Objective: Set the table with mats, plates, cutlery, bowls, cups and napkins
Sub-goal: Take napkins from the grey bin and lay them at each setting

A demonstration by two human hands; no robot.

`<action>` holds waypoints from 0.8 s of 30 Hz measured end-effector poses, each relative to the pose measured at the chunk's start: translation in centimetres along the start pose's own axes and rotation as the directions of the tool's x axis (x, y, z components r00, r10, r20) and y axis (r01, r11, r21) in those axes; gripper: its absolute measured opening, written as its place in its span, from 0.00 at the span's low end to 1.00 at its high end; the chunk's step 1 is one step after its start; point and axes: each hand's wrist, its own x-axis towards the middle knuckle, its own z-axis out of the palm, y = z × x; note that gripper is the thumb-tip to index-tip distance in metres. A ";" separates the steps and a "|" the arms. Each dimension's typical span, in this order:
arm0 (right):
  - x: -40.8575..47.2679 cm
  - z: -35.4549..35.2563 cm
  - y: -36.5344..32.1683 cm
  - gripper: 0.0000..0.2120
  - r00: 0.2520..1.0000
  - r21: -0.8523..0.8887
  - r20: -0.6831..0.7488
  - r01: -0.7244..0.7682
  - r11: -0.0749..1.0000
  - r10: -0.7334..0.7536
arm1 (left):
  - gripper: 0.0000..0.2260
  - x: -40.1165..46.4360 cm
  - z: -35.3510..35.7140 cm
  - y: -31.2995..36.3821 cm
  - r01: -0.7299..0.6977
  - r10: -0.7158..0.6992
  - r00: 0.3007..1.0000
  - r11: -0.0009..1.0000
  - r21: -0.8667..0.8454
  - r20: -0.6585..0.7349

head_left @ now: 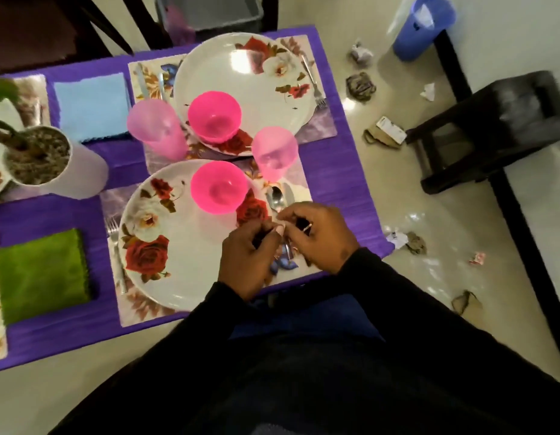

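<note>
Two floral plates sit on floral mats: the near plate (178, 262) and the far plate (241, 76). Each carries a pink bowl, the near bowl (219, 189) and the far bowl (214, 116). Two pink cups (153, 127) (274, 152) stand beside them. A spoon (277, 199) and a knife (289, 196) lie right of the near plate, their handles hidden under my hands. My left hand (244, 259) pinches the spoon handle. My right hand (316, 237) curls over the knife handle. A fork (115, 246) lies left of the near plate.
A green napkin (40, 271) and a blue napkin (92, 105) lie on the purple tablecloth (52, 334). A potted plant (37, 158) stands at the left. On the floor to the right are a black stool (492, 127), a blue jug (423, 23) and scattered litter (385, 133).
</note>
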 end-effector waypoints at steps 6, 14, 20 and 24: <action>-0.5 -6.8 4.1 0.06 0.998 -0.011 -0.055 -0.037 0.999 0.036 | 0.09 1.4 7.0 2.1 0.016 -0.016 0.998 1.000 0.001 0.064; 1.2 -20.9 16.5 0.13 0.989 -0.049 0.037 -0.138 0.989 0.140 | 0.07 7.9 23.3 4.8 -0.055 0.046 0.998 0.978 0.199 0.050; 0.9 -32.0 23.4 0.12 0.990 -0.058 0.021 -0.139 0.989 0.141 | 0.04 11.2 34.7 9.6 -0.029 0.022 0.999 0.985 0.168 0.045; 1.4 -36.4 25.9 0.11 0.990 -0.039 0.003 -0.139 0.990 0.139 | 0.04 12.2 38.9 11.8 -0.010 0.004 0.999 0.988 0.154 0.045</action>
